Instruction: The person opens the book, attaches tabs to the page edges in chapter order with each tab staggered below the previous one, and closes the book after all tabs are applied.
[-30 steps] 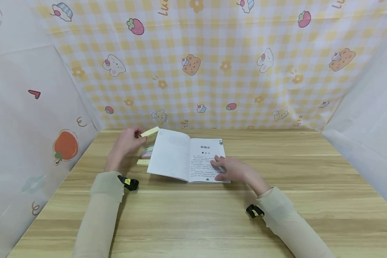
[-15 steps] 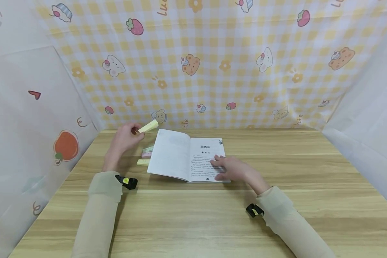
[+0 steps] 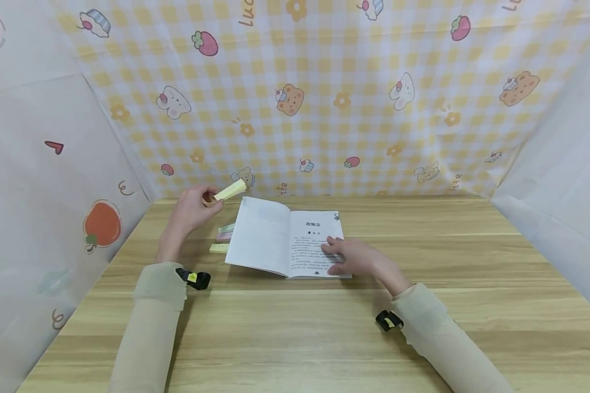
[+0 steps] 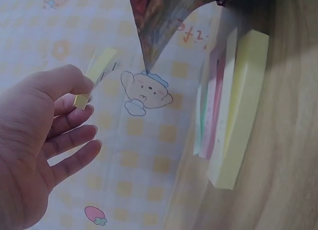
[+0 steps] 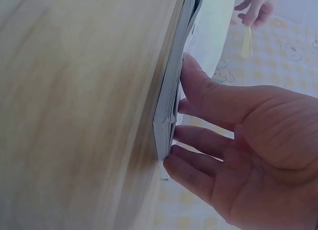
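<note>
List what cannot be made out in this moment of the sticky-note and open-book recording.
- Printed text on the open book: too small in the head view, edge-on in the right wrist view.
- The stack of sticky notes: partly behind the book's left page in the head view; its count is unclear.
- The lifted yellow note: any writing too small; blurred in the left wrist view.
- The left hand fingers' hold: too small in the head view.
- The page under the right hand: covered.

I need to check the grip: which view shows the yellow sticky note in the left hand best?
The left wrist view: the sticky note is close, pinched in the left hand. The head view shows it small, raised beside the book. The right wrist view shows only a distant sliver.
</note>
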A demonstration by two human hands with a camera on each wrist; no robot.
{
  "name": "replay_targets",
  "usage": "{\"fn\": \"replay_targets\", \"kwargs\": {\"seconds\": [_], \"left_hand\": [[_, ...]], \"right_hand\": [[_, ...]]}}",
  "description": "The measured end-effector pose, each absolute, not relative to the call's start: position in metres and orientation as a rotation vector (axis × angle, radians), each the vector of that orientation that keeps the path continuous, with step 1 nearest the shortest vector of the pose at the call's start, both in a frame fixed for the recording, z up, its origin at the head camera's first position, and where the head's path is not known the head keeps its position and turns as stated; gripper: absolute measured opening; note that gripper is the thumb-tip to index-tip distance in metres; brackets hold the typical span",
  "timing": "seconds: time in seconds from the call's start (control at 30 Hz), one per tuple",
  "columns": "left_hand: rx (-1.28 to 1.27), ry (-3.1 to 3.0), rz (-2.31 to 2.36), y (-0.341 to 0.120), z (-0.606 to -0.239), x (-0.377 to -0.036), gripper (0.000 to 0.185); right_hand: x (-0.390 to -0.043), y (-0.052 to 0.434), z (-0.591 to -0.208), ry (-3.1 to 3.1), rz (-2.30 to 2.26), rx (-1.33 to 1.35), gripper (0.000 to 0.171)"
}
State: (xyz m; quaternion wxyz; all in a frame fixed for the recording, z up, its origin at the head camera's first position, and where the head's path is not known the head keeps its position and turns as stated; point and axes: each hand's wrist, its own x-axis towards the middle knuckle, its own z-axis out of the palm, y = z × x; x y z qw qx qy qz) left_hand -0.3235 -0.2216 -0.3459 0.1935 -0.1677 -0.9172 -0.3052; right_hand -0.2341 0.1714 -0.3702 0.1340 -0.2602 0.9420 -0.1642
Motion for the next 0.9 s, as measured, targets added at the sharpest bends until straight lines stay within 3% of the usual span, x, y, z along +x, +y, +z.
{"fn": "replay_targets", "kwargs": {"seconds": [0.57,0.9], "left_hand": [[-0.58,-2.541,-0.85,-0.206,-0.329,-0.314,0.022],[-0.671,-2.518,-0.835,-0.191,-0.32,-0.307,0.02]], "right_hand": [[-0.236,0.171,-0.369,2.749,-0.471,-0.739,0.062],[-0.236,0.172,-0.364,2.747,-0.599,-0.744,0.052]]}}
